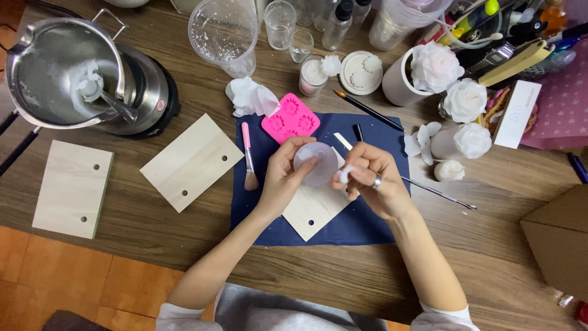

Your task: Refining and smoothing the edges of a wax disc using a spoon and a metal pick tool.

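My left hand [283, 175] holds a pale, round translucent disc [318, 162] by its edge, above a small wooden board [312, 211] with a hole. My right hand [370, 178], wearing a ring, pinches a small white waxy piece [345, 174] right next to the disc. Both hands hover over a dark blue cloth [257, 208]. A pink silicone mould [291, 117] lies at the cloth's far edge, and a pink-handled brush [248, 156] lies to the left of my left hand.
A steel melting pot [67, 73] with white wax stands far left. Two wooden boards [191, 160] [72, 187] lie left of the cloth. White wax flowers [435, 64], jars, cups and bottles crowd the back. A thin metal tool [438, 193] lies right; a cardboard box [560, 239] far right.
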